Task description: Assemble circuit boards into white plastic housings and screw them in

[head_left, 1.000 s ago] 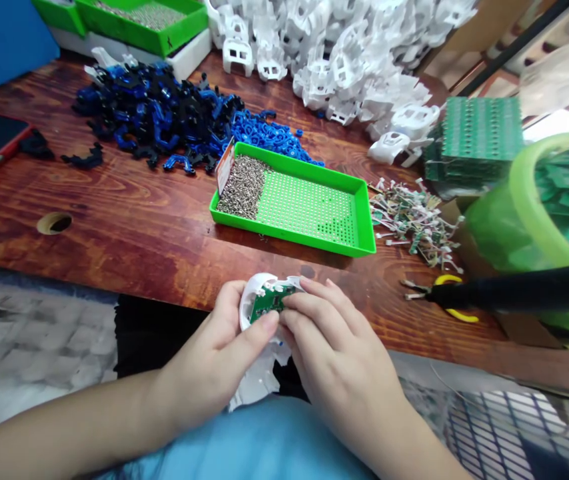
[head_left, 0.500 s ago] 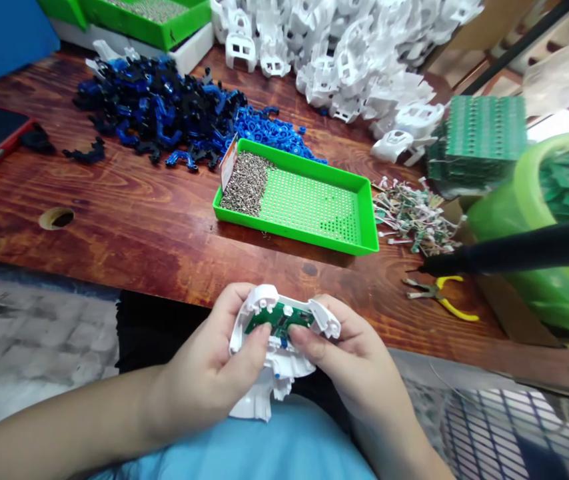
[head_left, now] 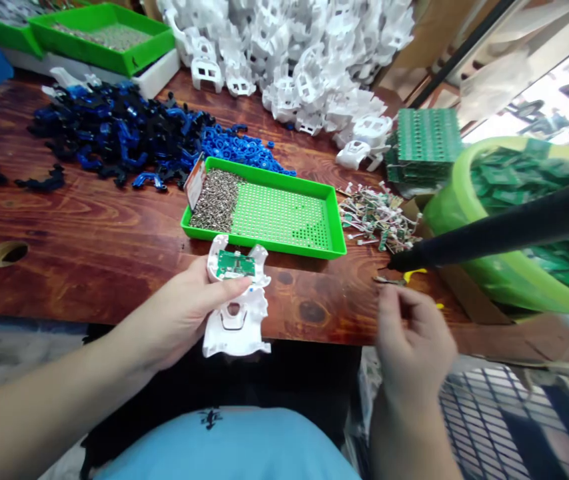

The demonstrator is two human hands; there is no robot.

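Note:
My left hand (head_left: pixel 184 307) grips a white plastic housing (head_left: pixel 237 333), its thumb lying across the near edge of a green circuit board (head_left: pixel 234 265) seated in the upper part. The lower part of the housing hangs over the table's front edge. My right hand (head_left: pixel 414 340) is raised at the right, slightly blurred, with curled fingers and a gap between thumb and fingers; nothing shows in it. Just beyond its fingertips are yellow-handled pliers (head_left: pixel 390 281), partly covered by the hand. The tip of a long black rod-like tool (head_left: pixel 489 223) reaches in above them.
A green tray (head_left: pixel 284 245) of small screws lies ahead. Beyond it are blue and black plastic parts (head_left: pixel 129 133) and piled white housings (head_left: pixel 304 60). Rightward sit wired connectors (head_left: pixel 379 217), stacked green boards (head_left: pixel 427 137) and a lime-green tub (head_left: pixel 457 193) of boards.
My right hand has let go of the white housing and moved right, toward the pliers. My left hand has carried the housing forward and left, near the tray. The view has shifted right.

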